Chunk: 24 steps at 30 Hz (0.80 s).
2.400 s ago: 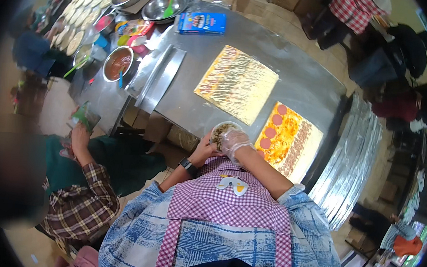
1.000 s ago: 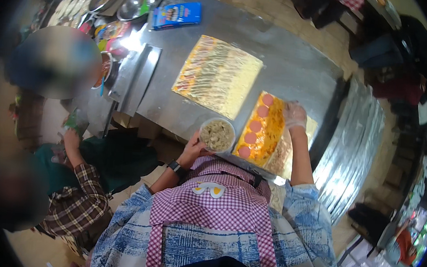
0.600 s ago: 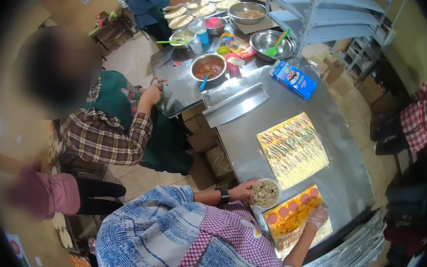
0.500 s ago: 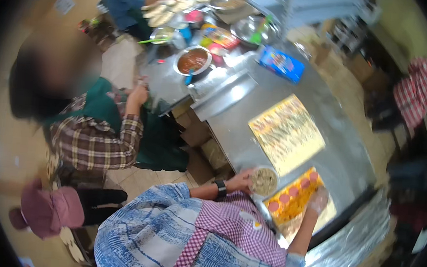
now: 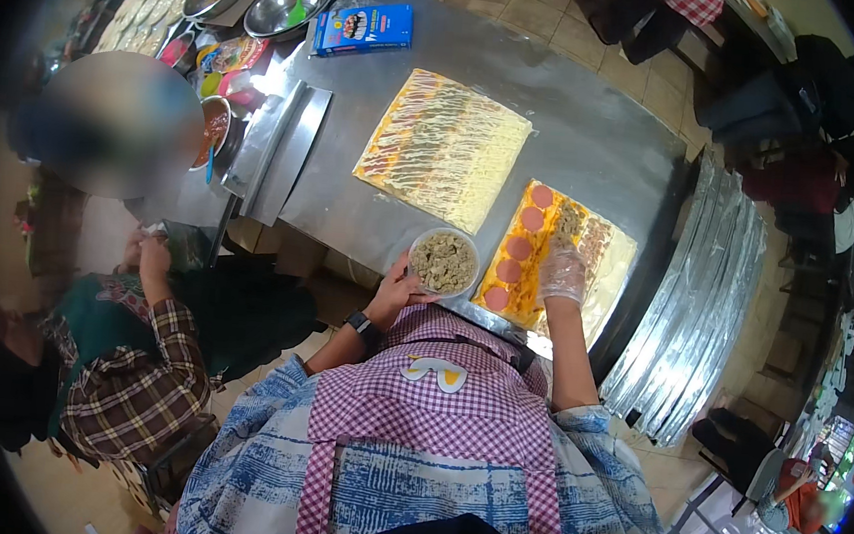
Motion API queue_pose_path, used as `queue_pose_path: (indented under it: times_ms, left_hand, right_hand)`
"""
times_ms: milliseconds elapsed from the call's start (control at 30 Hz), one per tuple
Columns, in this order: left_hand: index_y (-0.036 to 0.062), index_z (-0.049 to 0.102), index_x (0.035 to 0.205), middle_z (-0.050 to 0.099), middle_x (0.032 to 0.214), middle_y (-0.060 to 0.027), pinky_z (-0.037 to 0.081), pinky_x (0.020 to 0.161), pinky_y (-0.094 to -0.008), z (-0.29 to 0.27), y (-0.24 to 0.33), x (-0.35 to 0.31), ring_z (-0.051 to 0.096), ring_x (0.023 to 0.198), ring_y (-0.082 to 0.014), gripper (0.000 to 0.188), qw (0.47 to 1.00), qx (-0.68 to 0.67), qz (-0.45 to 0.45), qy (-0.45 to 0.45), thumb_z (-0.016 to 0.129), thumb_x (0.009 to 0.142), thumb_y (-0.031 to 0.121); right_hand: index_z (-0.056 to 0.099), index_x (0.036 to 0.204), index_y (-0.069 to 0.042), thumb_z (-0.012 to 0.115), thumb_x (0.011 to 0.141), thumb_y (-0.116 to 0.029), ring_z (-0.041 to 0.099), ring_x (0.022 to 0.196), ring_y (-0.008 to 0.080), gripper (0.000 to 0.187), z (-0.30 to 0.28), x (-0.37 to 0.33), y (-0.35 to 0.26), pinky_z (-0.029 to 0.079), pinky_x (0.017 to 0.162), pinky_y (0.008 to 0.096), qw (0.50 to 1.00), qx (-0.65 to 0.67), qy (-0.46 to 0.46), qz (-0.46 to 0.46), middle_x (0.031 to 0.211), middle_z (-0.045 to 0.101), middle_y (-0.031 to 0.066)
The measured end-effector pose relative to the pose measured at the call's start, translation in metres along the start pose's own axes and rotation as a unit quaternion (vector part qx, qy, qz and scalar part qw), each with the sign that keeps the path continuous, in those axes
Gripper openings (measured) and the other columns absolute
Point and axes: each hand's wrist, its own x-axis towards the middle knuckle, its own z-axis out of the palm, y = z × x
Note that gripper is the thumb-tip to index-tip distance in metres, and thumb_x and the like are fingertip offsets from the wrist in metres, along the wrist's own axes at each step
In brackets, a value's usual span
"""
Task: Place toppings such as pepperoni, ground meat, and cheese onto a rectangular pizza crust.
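Hands: left (image 5: 397, 290) grips one bowl (image 5: 443, 261); gloved right (image 5: 562, 275) spread on one of two dough sheets (image 5: 607, 271).

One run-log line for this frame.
left hand: holds bowl of filling | right hand: gloved, on topped dough sheet | steel table

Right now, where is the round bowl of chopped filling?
In the head view, the bowl of filling sits at the near table edge, held by the left hand, just left of the dough sheet with sausage slices.

commercial kitchen: steel worktable (image 5: 597, 150), mixing bowls (image 5: 282, 0)
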Motion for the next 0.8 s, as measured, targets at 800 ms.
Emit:
queue_pose_path:
  times_ms: [800]
  left_hand:
    - [0.0158,0.024,0.136,0.052,0.115,-0.0067,0.053,0.068,-0.0259,-0.009,0.000,0.004,0.059,0.089,-0.0153,0.054,1.000,0.025,-0.001,-0.010,0.042,0.085,0.004]
  right_hand:
    - [0.058,0.104,-0.002,0.062,0.071,-0.013,0.058,0.095,0.0309,0.035,-0.036,0.000,-0.147,0.046,0.084,0.0365,0.933,0.183,-0.198,-0.240,0.103,0.058,0.0214]
